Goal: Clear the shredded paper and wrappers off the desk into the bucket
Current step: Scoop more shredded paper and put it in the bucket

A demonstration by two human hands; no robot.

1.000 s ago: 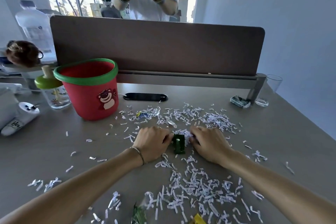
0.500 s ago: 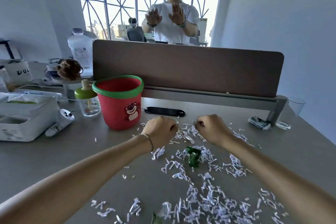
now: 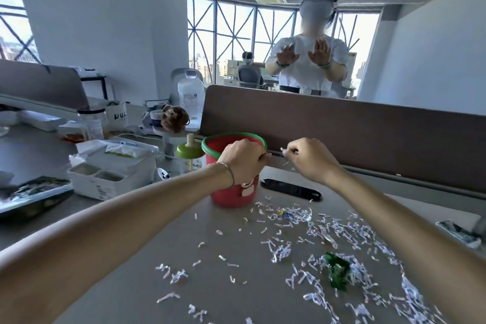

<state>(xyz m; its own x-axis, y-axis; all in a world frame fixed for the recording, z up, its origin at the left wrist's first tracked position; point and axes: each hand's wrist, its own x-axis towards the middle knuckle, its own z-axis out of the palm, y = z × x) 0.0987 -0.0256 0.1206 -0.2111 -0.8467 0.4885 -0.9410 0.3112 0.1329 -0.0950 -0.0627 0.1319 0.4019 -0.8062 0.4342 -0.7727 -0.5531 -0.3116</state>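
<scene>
A red bucket [image 3: 231,198] with a green rim stands on the grey desk [image 3: 157,258]. My left hand [image 3: 243,159] is a closed fist over the bucket's mouth; what it holds is hidden. My right hand [image 3: 307,159], just right of the rim, is closed on a pinch of shredded paper [image 3: 285,150], white strips poking from its fingers. Loose shredded paper [image 3: 328,234] covers the desk to the right. A green wrapper [image 3: 336,269] lies among it, and a blue-yellow wrapper [image 3: 284,214] lies near the bucket.
A brown partition [image 3: 368,139] closes the desk's far side, with a black cable slot [image 3: 290,188] in front of it. A green-lidded jar [image 3: 188,158] and white boxes [image 3: 110,168] stand left of the bucket. A person stands behind the partition with raised palms.
Both hands have lifted off the desk and travelled up and left to the bucket, carrying scraps. The green wrapper stayed on the desk. The view has tilted upward.
</scene>
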